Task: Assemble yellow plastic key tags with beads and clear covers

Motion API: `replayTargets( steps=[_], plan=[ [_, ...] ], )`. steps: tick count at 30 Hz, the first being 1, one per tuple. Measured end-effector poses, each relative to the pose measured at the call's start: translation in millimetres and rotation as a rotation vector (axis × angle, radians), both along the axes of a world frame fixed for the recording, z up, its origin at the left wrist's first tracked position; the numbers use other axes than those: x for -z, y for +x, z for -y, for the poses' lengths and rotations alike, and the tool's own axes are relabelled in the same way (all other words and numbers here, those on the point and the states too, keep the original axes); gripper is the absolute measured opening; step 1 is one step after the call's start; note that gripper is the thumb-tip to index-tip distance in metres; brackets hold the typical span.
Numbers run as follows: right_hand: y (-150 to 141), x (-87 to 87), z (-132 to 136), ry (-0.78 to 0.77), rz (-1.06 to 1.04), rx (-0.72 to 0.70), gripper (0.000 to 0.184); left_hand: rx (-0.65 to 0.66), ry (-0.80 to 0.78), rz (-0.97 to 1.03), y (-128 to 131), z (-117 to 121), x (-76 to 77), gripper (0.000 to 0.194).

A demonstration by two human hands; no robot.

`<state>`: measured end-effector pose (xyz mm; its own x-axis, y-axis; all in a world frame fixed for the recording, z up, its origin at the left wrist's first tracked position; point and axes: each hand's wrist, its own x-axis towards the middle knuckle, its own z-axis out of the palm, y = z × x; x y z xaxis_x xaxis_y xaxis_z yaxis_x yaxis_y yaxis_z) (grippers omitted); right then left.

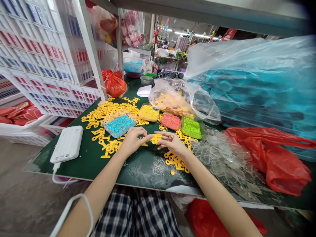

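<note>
Between my two hands is a small blocky yellow plastic piece. My left hand is closed, its thumb and fingertips at the piece's left side. Closed too, my right hand pinches the right side with thumb and fingers. Just beyond them stand shallow trays of tiny beads: blue beads, yellow beads, red beads and green beads. Loose yellow plastic parts with ringed ends lie heaped at the left. More yellow ringed parts lie below my right hand.
A white power bank with a cable sits at the left table edge. Clear plastic pieces and a red bag spread to the right. A clear bag of yellow parts lies behind the trays. White crates stand left.
</note>
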<state>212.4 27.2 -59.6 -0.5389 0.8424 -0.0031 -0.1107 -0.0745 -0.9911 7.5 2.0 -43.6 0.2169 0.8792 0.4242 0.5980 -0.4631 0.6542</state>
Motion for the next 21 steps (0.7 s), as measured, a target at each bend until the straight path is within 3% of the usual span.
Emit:
replayTargets(
  steps=[4,9,12,14,18,21],
  plan=[
    [-3,-5.1,6,-0.032,0.110,0.015,0.040,0.033,-0.073,-0.195,1,0,3.1,0.057],
    [-6,-1.7,12,-0.095,0.231,-0.127,0.046,0.029,-0.326,-0.363,2,2,1.7,0.056],
    [-10,5.1,16,-0.061,0.285,-0.196,0.043,0.025,-0.282,-0.430,1,2,3.2,0.046],
    [-13,8.6,17,0.044,0.337,-0.190,0.037,0.001,-0.168,-0.432,1,1,5.5,0.037],
    [-17,9.8,21,0.479,0.486,-0.094,0.019,0.008,-0.065,-0.283,-4,-2,5.1,0.032],
    [-18,7.8,23,0.757,0.566,-0.072,0.017,-0.150,-0.020,-0.099,-21,-11,-9.2,0.034]
  ],
)
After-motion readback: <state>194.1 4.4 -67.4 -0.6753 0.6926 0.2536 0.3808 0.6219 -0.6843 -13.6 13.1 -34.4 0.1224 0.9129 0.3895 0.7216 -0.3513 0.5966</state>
